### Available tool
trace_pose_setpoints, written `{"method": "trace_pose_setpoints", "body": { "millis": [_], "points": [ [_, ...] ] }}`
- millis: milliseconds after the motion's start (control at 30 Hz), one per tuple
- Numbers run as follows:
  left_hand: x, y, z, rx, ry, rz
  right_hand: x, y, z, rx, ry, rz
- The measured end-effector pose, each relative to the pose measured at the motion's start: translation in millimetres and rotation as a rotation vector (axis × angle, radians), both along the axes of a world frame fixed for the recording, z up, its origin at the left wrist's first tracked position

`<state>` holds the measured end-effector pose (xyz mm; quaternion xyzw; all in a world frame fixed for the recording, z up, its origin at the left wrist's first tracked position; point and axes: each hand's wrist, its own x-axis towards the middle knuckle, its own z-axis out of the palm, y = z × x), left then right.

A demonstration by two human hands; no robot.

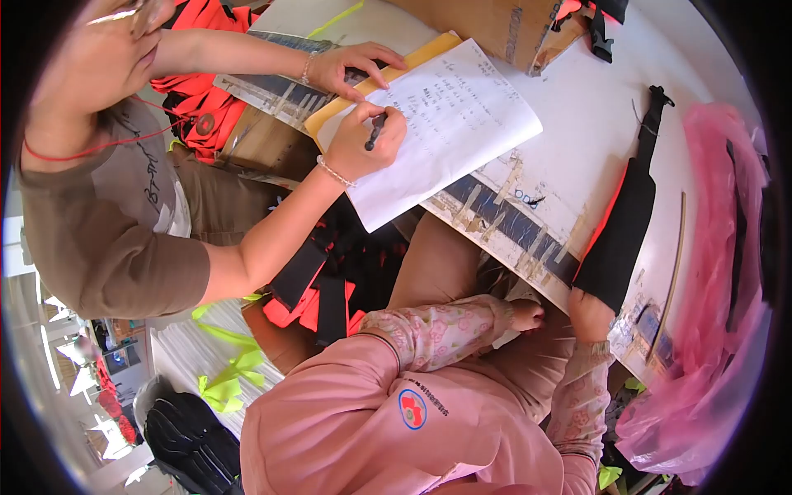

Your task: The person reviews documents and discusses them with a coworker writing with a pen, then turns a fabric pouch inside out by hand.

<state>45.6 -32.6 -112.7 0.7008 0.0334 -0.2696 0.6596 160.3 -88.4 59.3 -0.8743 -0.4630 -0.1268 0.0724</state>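
My left hand point(526, 315) rests by my lap below the table edge, its fingers curled closed; nothing shows in them. My right hand point(591, 312) reaches up at the table's front edge, its wrist bare beyond a flowered sleeve. A long black strap-like piece with an orange edge point(620, 235) covers the fingers of that hand, so their grip is hidden. This piece narrows into a webbing strap with a black buckle end point(657, 97), lying on the white table point(577, 157).
On my left a co-worker's hand point(367, 136) writes with a black pen point(375, 132) on handwritten paper point(462, 124). A cardboard box point(495, 29) stands at the back. Pink plastic point(701, 330) drapes the right side. Orange and black pieces point(318, 297) lie below the table.
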Motion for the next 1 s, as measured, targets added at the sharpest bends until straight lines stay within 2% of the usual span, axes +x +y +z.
{"method": "trace_pose_setpoints", "body": {
  "millis": [200, 367, 433, 533, 800, 900, 967, 1000],
  "points": [
    [5, -14, -5, -0.082, 0.105, 0.041, -4, 1, 8, 0.037, 0.104, -0.009],
    [2, -25, -41, -0.011, -0.124, 0.03, -5, -5, 6, 0.013, 0.193, -0.04],
    [2, -17, -24, -0.051, -0.103, 0.047, -5, -5, 5, 0.016, 0.199, -0.045],
    [11, 3, 13, -0.212, 0.121, 0.034, -4, -5, 6, 0.028, 0.164, -0.018],
    [12, -1, 2, -0.233, 0.192, -0.024, -5, 1, 14, 0.008, 0.235, -0.046],
    [6, -6, 1, -0.201, 0.052, 0.135, -5, 1, 14, 0.017, 0.231, -0.041],
    [1, -21, -27, -0.189, -0.111, 0.171, -5, 1, 13, 0.019, 0.225, -0.04],
    [2, -19, -22, -0.206, -0.092, 0.163, -5, 0, 13, 0.014, 0.228, -0.042]
  ]
}}
